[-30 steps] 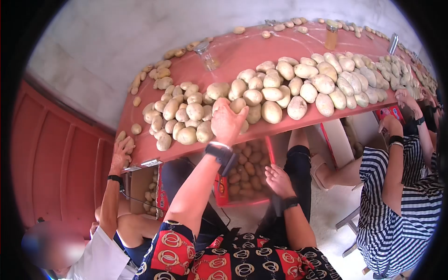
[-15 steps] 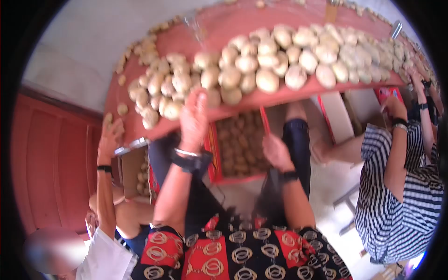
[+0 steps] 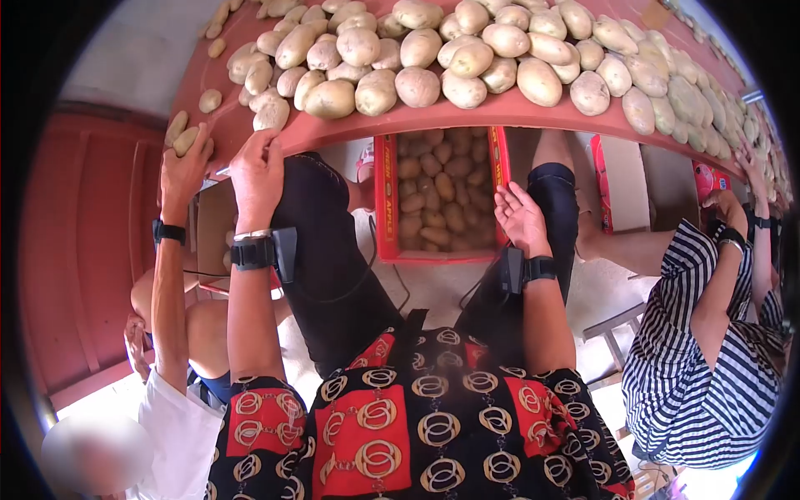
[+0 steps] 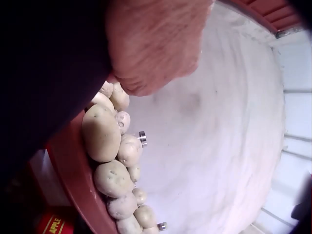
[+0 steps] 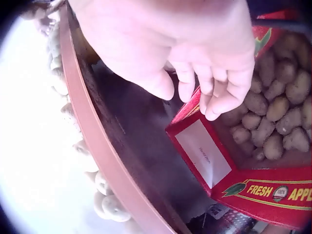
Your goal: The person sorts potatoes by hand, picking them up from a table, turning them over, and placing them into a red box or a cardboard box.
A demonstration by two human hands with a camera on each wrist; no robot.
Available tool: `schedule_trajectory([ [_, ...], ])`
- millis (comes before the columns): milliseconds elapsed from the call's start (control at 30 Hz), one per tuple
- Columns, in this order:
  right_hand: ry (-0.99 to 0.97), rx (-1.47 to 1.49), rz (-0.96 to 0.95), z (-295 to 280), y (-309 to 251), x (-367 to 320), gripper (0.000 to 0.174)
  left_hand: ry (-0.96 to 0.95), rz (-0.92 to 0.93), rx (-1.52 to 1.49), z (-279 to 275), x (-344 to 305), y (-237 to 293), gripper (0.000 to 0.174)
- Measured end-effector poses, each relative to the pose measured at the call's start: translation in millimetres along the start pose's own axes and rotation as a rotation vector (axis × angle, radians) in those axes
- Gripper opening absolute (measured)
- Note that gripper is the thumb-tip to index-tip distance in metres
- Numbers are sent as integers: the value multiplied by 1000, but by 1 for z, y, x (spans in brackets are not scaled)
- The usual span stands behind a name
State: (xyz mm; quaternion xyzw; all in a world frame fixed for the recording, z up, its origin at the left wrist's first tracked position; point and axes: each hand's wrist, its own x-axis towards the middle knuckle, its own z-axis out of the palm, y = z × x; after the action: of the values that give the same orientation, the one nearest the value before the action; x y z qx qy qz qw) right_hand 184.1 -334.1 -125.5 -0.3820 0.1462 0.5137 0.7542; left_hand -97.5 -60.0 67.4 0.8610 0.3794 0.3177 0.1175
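My left hand [image 3: 257, 179] is at the front edge of the red table [image 3: 333, 129], just below a potato [image 3: 271, 114] at the left end of the pile. Its fingers bend away from the head camera, and I cannot tell whether they hold anything. In the left wrist view, the back of this hand hangs above potatoes [image 4: 101, 132] along the edge. My right hand [image 3: 522, 218] is palm up, fingers loosely bent with nothing in them, beside the right wall of a red apple box [image 3: 384, 200]. Potatoes [image 5: 273, 114] lie inside that box.
Another person's hand [image 3: 185, 171] touches small potatoes [image 3: 185, 142] at the table's left corner. On the right sits a person in a striped shirt [image 3: 708, 350], near another open box [image 3: 621, 183]. A red panelled door [image 3: 83, 250] stands at far left.
My left hand has moved from among the potatoes leftward and back to the table's edge. The head view has tilted down, showing more of the box. My right hand stays beside the box.
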Motion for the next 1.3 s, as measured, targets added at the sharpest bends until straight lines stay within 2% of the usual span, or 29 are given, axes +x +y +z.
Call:
schedule_trajectory([
  [33,6,-7,9,0,1,2,28,34,113,36,2,0,2,12],
  [67,-25,-34,21,0,0,4,29,27,99,36,3,0,6,12],
  [133,-48,-70,38,2,-1,9,29,-36,191,62,3,2,13,11],
  [200,-133,-157,59,11,0,16,29,-33,116,18,5,2,13,11],
  [267,-145,-269,72,19,14,24,31,-86,-37,-5,7,2,12,11],
  [400,-245,-1101,266,60,51,25,25,13,-42,-38,8,2,14,12],
  [467,-666,-1833,105,58,85,48,21,41,-81,-68,4,0,14,10],
  [533,-972,-2019,-49,-16,154,113,24,53,-146,-68,-1,-3,15,9],
  [600,-882,-2054,165,-6,169,103,33,83,-188,-100,-2,-4,13,8],
  [633,-879,-2047,150,0,169,100,33,90,-174,-99,-3,-4,13,6],
  [700,-969,-2275,126,12,163,97,39,93,-156,-76,-5,-5,8,5],
  [733,-963,-2268,117,14,162,100,39,96,-154,-60,-5,-6,5,4],
  [800,-613,-2152,478,16,160,106,51,78,-198,-70,-8,-8,1,4],
  [833,-620,-2147,471,21,153,101,51,75,-215,-73,-10,-8,0,4],
  [900,-429,-2055,343,33,130,84,61,75,-231,-74,-13,-7,1,5],
  [1033,-427,-2179,315,13,146,100,53,123,-264,-128,-12,-9,-4,6],
  [1100,-685,-2267,486,29,131,90,65,125,-279,-143,-13,-8,-1,6],
  [1200,-704,-2311,447,-45,188,149,67,123,-275,-158,-9,-5,3,6],
  [1233,-709,-2308,443,-53,192,146,67,122,-274,-150,-8,-4,3,6],
  [1300,-403,-1943,155,-62,199,139,65,124,-284,-150,-7,-3,5,6],
])
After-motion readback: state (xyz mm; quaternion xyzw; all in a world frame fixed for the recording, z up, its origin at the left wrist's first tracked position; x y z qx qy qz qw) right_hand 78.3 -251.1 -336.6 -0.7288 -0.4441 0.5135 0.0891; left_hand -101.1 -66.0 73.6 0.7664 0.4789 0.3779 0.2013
